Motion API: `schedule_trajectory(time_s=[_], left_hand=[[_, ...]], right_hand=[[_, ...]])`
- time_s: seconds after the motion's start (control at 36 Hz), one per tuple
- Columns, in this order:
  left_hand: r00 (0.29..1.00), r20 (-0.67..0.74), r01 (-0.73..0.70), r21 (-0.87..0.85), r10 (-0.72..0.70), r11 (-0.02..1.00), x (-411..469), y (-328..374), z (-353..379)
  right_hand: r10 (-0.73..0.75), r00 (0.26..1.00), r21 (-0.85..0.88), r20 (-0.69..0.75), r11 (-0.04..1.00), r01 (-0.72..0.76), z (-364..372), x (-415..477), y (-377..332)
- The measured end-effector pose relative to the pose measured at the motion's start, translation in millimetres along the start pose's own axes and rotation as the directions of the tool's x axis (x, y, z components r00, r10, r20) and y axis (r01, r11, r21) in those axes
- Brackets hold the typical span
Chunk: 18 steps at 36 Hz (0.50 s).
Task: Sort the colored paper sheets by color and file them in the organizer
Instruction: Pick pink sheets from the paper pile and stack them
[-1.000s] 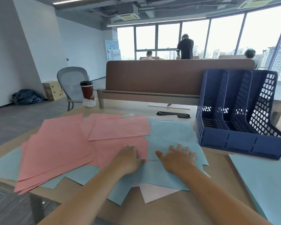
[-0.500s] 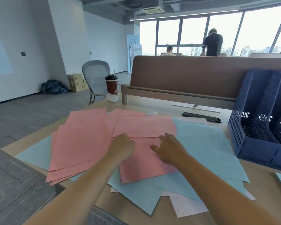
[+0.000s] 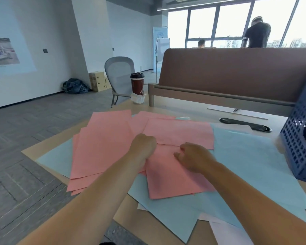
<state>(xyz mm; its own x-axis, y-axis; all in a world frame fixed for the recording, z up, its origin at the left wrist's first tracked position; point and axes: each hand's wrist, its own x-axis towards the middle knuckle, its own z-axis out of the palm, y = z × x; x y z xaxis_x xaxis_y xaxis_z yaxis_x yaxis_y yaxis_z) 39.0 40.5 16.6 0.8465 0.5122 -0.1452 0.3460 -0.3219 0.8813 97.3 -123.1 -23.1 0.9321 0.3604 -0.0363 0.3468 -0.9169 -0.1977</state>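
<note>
Looking down across a pale desk (image 3: 193,110) covered with loose paper sheets, seen from the wearer's own eyes. At nine o'clock from the hands, a fanned pile of pink sheets (image 3: 102,147) lies over a light blue sheet (image 3: 55,160) whose corner pokes out toward the desk's left edge. At twelve o'clock, near the far desk edge, a dark red takeaway cup (image 3: 137,84) with a lid and straw stands upright. The left hand (image 3: 143,147) rests on the pink pile with its fingers curled under; whether they pinch a sheet cannot be told. Just beside it, at three o'clock, the right hand (image 3: 193,158) rests on a single pink sheet (image 3: 175,179) with bent fingers and the thumb stretched left; its grip cannot be told either. This sheet lies on top of overlapping blue sheets (image 3: 245,156) that spread toward four o'clock. At one o'clock a flat black oblong object (image 3: 245,124) lies on the desk. At three o'clock, at the frame's right edge, stands the dark blue lattice organizer (image 3: 297,147), touching the blue sheets.
</note>
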Motion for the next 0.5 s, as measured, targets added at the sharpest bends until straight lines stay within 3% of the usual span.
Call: schedule_trajectory(time_s=[0.17,0.33,0.5], left_hand=[[0.999,-0.007,0.039,-0.091,-0.039,0.995,-0.7,-2.1,6.3],[0.988,0.009,0.146,-0.365,-0.153,0.920,-8.9,-5.0,2.3],[0.991,0.057,0.131,-0.376,-0.118,0.917,-13.6,-7.6,3.0]], right_hand=[[-0.016,1.000,-0.081,0.007,0.997,0.016,0.1,-1.7,2.7],[-0.035,0.999,-0.106,-0.022,0.994,0.033,0.6,-4.5,-1.1],[-0.046,0.996,-0.113,-0.072,0.993,0.038,0.0,-9.0,-5.2]])
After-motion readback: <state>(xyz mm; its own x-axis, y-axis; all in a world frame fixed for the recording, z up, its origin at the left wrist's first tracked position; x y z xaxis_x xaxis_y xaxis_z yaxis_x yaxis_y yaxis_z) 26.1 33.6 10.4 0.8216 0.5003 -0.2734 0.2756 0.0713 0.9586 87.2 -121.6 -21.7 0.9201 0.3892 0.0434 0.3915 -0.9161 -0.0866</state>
